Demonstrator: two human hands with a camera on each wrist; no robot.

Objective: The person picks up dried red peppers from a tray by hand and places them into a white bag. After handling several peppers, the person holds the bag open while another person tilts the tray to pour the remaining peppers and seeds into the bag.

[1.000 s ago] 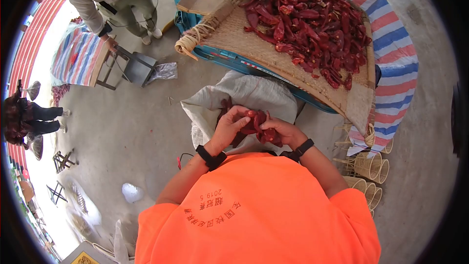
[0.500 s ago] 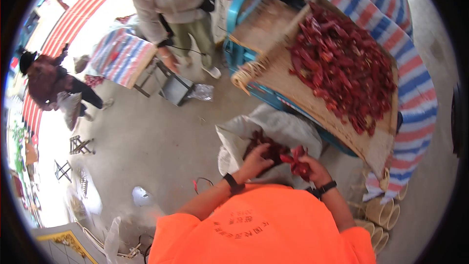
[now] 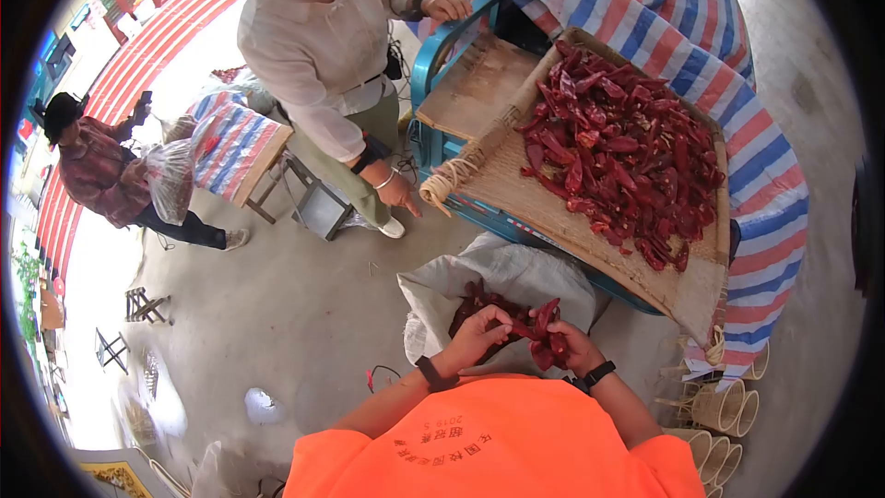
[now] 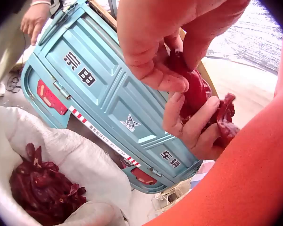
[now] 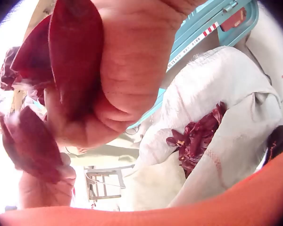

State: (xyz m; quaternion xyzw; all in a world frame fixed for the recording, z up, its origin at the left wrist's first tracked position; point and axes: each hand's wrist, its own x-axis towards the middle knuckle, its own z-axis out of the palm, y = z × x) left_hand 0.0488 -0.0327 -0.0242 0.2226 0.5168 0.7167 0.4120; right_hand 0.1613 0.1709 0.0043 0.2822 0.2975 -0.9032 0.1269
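My left hand (image 3: 474, 336) pinches a dried red chili (image 4: 196, 92) between thumb and fingers, right beside the other hand. My right hand (image 3: 578, 349) grips a small bunch of dried red chilies (image 5: 78, 52), which stick out past its fingers. Both hands are close together in front of the orange shirt (image 3: 498, 433), over the near edge of an open white woven sack (image 3: 422, 314). Inside the sack lies a heap of dark red chilies (image 4: 45, 188), partly covered by my left hand in the head view.
A woven mat (image 3: 489, 171) heaped with red chilies (image 3: 627, 152) lies on a blue cart (image 3: 433, 143) beyond the sack. A person in a white shirt (image 3: 295, 46) stands at its left. Striped tarpaulin (image 3: 761, 184) drapes the right side; bamboo baskets (image 3: 724, 406) stand below.
My hands were together, then the left dipped to the chilies in the sack while the right held its bunch aside. Now they meet again. The white-shirted person has moved closer to the cart.
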